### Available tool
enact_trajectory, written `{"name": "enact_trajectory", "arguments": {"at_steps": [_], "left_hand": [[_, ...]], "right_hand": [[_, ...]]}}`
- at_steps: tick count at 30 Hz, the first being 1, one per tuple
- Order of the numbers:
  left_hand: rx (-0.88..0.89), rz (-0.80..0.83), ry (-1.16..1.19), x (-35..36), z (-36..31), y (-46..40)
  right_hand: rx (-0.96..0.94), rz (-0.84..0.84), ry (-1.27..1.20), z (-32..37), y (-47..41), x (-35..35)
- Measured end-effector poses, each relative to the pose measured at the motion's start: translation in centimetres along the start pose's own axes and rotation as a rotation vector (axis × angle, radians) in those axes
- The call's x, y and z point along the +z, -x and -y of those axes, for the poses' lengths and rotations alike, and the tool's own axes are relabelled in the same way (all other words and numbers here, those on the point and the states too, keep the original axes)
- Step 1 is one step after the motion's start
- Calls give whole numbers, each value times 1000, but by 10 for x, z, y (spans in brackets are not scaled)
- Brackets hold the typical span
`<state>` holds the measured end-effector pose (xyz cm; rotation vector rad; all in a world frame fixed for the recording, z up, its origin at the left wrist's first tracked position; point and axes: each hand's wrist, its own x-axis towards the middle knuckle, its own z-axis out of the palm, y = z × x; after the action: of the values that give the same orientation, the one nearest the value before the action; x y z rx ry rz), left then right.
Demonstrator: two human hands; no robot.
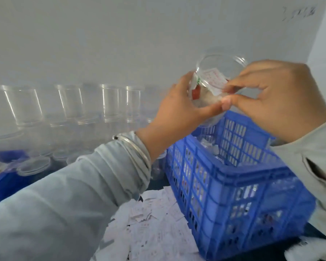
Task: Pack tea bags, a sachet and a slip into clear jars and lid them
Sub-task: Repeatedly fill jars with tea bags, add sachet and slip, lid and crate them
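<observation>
Hands [179, 108] working a paper slip [214, 80] into a clear jar [221, 72] held up above a blue crate [233, 178].

Left hand wraps its fingers round the tilted jar, whose mouth faces up and toward the camera, with the thumb stretched under it; the right hand [279, 100] pinches the lower edge of the slip between thumb and fingertips at the jar's mouth. Inside the jar a red item [196, 93] and pale packets show, blurred. The left wrist wears metal bangles [137, 147] over a grey sleeve. In the crate lie more jars with paper in them. Loose printed slips [154, 228] cover the counter in front of the crate. Rows of upturned clear jars [68, 104] stand stacked against the wall at left, with clear lids [34, 164] below them.
</observation>
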<state>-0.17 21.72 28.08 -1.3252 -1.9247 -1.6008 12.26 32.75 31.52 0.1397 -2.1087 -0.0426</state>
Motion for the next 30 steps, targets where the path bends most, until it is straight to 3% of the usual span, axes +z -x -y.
{"name": "enact_trajectory", "arguments": {"at_steps": [3,7,11,14,21,24,27,30], "left_hand": [[-149,37,-2,35,16,-17],[-406,251,-169,67,52,-22],[-392,539,-593,84,68,-28],[-315,664,-815,91,67,-32],[-260,684,-902,95,77,-36],[-248,659,-892,95,78,-36],[-236,623,-850,93,79,-33],[-244,603,-830,93,80,-32]], "right_hand": [[96,51,7,-37,-6,8],[244,181,105,-90,-6,34],[358,428,288,-140,-4,69],[470,608,426,-168,1,94],[565,923,542,-202,18,139],[471,1235,603,-197,29,150],[582,1586,372,-189,42,154],[734,1713,194,-181,42,149]]}}
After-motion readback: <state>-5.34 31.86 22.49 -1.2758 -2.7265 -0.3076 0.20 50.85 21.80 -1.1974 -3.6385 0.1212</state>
